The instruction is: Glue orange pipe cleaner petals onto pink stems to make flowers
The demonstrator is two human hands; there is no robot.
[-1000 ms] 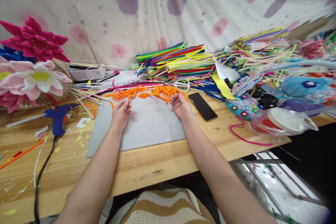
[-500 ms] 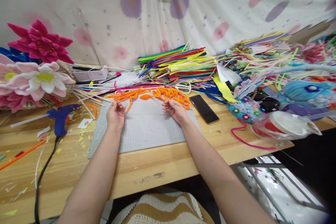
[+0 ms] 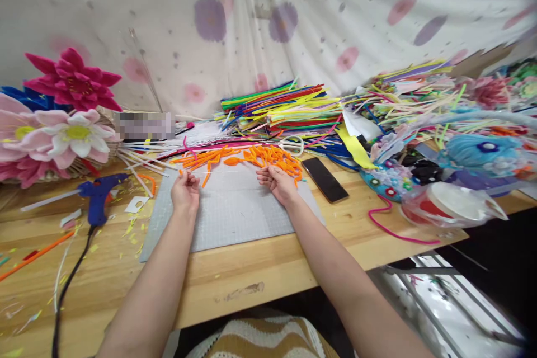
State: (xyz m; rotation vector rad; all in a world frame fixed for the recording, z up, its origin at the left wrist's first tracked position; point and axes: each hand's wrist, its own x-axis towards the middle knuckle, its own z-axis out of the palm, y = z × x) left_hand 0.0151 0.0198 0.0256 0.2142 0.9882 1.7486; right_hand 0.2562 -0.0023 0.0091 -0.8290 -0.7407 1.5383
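Note:
A thin pale wire or thread [image 3: 229, 172] is stretched nearly level between my two hands, above the grey cutting mat [image 3: 235, 218]. My left hand [image 3: 185, 193] pinches its left end; a small orange tip shows at the fingers. With curled fingers, my right hand [image 3: 277, 183] grips the other end. Just beyond the hands lie orange pipe-cleaner pieces [image 3: 272, 158], a looped heap on the right and straighter strands [image 3: 203, 156] on the left. White-handled scissors [image 3: 292, 145] rest behind the heap.
A phone [image 3: 325, 179] lies right of the mat. To the left is a blue glue gun [image 3: 98, 198] with its black cord. Bundled pipe cleaners [image 3: 285, 106] line the back, fuzzy flowers [image 3: 75, 81] stand at left, and a bagged white-and-red item [image 3: 451, 204] sits at right.
The camera view has tilted slightly, so the scene sits a little lower. Both hands keep nearly the same place, with the thin wire or thread still stretched between them.

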